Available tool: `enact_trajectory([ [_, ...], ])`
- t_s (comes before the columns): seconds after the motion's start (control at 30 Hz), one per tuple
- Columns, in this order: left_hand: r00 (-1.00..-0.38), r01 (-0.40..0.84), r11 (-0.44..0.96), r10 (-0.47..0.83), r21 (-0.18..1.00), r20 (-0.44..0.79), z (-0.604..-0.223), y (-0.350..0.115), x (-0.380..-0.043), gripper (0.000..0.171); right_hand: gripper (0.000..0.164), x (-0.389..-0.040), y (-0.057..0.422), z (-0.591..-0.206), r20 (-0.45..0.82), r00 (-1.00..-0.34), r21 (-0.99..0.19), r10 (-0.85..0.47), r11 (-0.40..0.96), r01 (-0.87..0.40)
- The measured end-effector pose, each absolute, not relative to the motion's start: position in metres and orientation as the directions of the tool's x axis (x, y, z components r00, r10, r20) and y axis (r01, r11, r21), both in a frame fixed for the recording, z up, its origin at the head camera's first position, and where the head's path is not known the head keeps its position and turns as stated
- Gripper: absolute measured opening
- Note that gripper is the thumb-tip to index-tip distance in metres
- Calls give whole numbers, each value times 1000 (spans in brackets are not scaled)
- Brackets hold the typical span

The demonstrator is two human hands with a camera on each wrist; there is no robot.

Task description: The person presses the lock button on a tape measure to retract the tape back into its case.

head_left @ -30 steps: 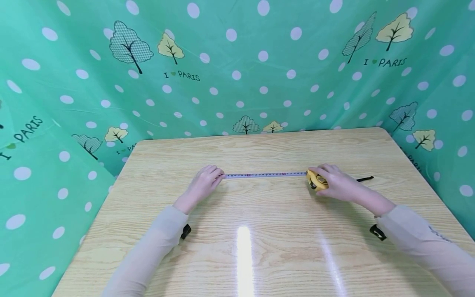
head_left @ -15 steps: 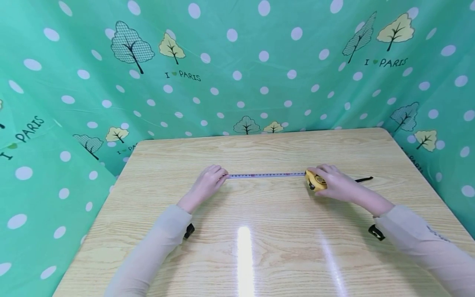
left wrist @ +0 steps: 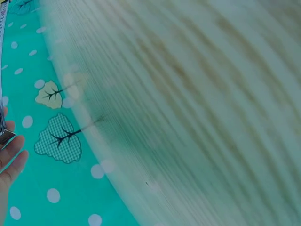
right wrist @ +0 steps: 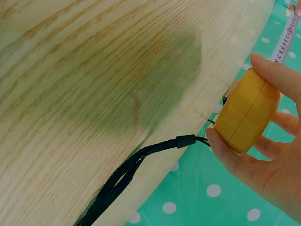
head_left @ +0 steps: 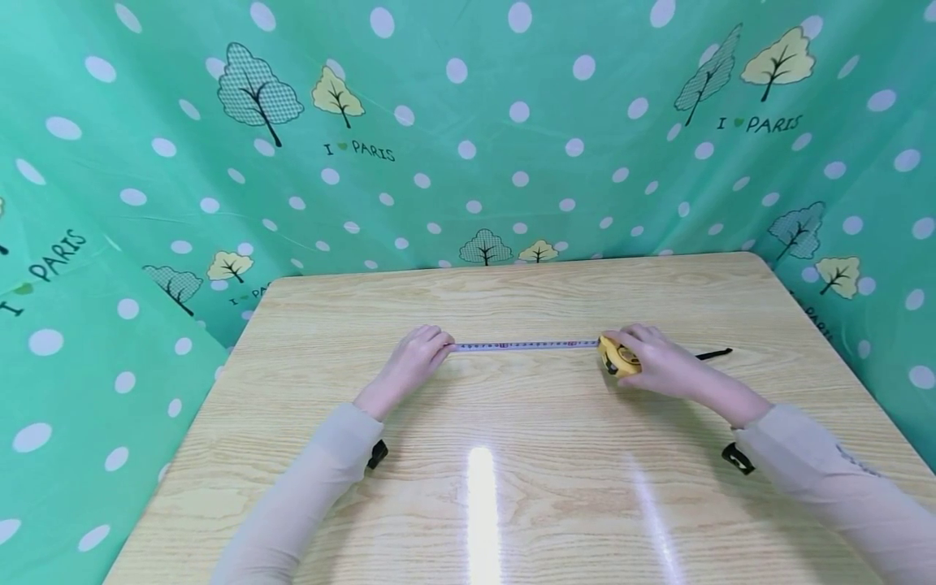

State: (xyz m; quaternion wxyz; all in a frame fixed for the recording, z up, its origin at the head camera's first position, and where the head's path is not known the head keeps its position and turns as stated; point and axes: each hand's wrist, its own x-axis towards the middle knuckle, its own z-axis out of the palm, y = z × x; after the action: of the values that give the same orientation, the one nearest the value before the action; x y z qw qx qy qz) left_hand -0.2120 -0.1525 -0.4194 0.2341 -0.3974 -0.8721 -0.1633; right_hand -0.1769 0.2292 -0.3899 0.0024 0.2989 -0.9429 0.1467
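— Where is the rounded yellow plastic tape measure case [head_left: 613, 357] with black trim?
— About two o'clock from the middle of the pale wood-grained tabletop [head_left: 556, 431], taking twelve as the edge by the green, white-dotted cloth [head_left: 556, 49]. The right hand [head_left: 661, 361] holds it, thumb and fingers curled round its sides.
— And what comes out of it?
— A thin white blade [head_left: 530, 345] printed with black and red marks, reaching from the case's mouth toward nine o'clock.
— Which way does its long axis lie?
— Straight, nine to three, nearly parallel to the far edge. I can't tell whether it touches the wood.
— Its free end?
— Around ten o'clock, where the left hand [head_left: 413, 357] pinches the blade narrowly at its small metal hook [left wrist: 5, 136].
— The black woven wrist strap [right wrist: 110, 192]?
— Attached to the case, trailing past the right hand toward three o'clock.
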Motion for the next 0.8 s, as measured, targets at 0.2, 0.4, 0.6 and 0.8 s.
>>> enact_trajectory([
  [0.2, -554, 780, 620, 619, 87, 557, -419, -149, -213, 7, 75, -178, 227, -390, 109, -818, -275, -564, 774, -570],
  [0.4, -539, 786, 613, 617, 79, 574, -418, -147, -213, 4, 74, -178, 224, -390, 117, -814, -278, -569, 768, -577],
  [0.6, -529, 791, 607, 616, 76, 585, -418, -145, -214, 5, 74, -177, 221, -388, 92, -822, -284, -562, 776, -563],
  [0.8, -514, 801, 595, 623, 70, 590, -420, -143, -216, 5, 73, -178, 218, -387, 94, -820, -283, -564, 775, -566],
])
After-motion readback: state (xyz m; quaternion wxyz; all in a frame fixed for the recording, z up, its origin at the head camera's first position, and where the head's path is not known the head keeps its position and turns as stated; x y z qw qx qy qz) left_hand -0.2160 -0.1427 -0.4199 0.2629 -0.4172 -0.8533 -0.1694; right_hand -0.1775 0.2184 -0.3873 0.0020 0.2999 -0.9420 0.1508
